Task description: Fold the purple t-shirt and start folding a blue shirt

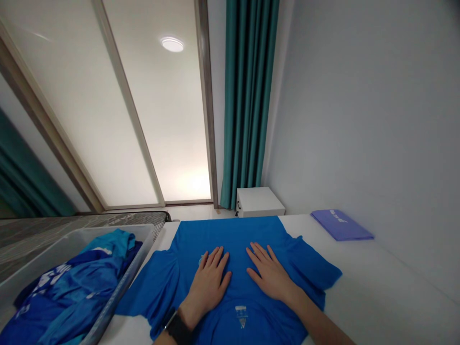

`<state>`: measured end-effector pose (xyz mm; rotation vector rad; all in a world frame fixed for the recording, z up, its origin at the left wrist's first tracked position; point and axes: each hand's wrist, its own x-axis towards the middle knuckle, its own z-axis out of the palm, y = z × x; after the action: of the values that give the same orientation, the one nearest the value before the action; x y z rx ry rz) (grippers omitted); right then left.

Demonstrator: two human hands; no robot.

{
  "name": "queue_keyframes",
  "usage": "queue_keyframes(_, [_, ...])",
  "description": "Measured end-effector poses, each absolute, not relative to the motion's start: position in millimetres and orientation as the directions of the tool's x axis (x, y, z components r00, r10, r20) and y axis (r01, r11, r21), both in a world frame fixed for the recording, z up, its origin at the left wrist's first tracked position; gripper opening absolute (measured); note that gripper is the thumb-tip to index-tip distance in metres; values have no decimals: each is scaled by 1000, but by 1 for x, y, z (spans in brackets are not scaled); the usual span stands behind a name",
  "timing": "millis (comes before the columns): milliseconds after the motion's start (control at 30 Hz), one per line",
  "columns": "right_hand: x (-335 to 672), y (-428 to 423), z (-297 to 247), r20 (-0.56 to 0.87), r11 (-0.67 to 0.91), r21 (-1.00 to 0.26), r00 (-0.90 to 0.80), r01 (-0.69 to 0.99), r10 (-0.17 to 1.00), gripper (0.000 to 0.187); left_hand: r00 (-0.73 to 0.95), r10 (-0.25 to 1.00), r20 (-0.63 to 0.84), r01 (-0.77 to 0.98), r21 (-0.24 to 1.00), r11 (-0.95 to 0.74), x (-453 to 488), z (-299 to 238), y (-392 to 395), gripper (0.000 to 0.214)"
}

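A bright blue T-shirt (230,235) lies spread flat on a white table (362,282), collar toward me, sleeves out to both sides. My left hand (210,280) rests flat on the shirt's middle with its fingers stretched out, a dark watch band on the wrist. My right hand (269,273) lies flat beside it, fingers spread, also pressing on the shirt. Neither hand holds anything.
A clear plastic bin (142,235) with several crumpled blue garments (72,287) stands at the left. A folded purple garment (341,224) lies at the table's far right by the wall. Beyond the table are a small white cabinet (259,201), teal curtains (247,96) and sliding glass doors.
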<state>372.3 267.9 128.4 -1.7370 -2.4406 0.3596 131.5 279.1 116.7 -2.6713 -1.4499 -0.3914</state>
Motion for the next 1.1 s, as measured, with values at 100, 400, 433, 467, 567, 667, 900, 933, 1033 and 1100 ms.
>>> queue_keyframes(100, [374,269,127,-21,327,-272,-345,905,938,64,547,795,262,816,46,-576,135,122,274,49])
queue_keyframes(400, [374,272,127,13,334,-240,-341,911,940,62,563,807,180,801,122,-586,152,126,259,63])
queue_keyframes(433, [375,273,128,12,336,-236,-343,912,939,62,565,807,173,800,123,-587,153,126,259,62])
queue_keyframes(467, [375,273,129,9,336,-232,-343,913,939,62,564,809,166,802,124,-584,152,126,259,62])
queue_keyframes(567, [372,268,135,-2,333,-218,-342,917,940,61,556,818,148,810,122,-573,153,128,259,61])
queue_keyframes(667, [364,255,139,13,375,-208,-381,903,925,58,556,819,146,812,117,-572,152,128,260,60])
queue_keyframes(900, [344,229,134,41,376,-206,-376,903,926,60,578,794,188,793,103,-601,150,123,261,57])
queue_keyframes(933, [345,226,133,39,371,-210,-371,905,928,60,577,794,188,793,104,-601,150,123,261,57])
queue_keyframes(1033, [350,213,135,33,364,-225,-367,904,930,61,576,799,172,795,110,-597,150,126,260,57])
queue_keyframes(1100, [355,203,137,25,370,-235,-375,899,927,62,580,799,158,793,115,-598,151,127,260,57])
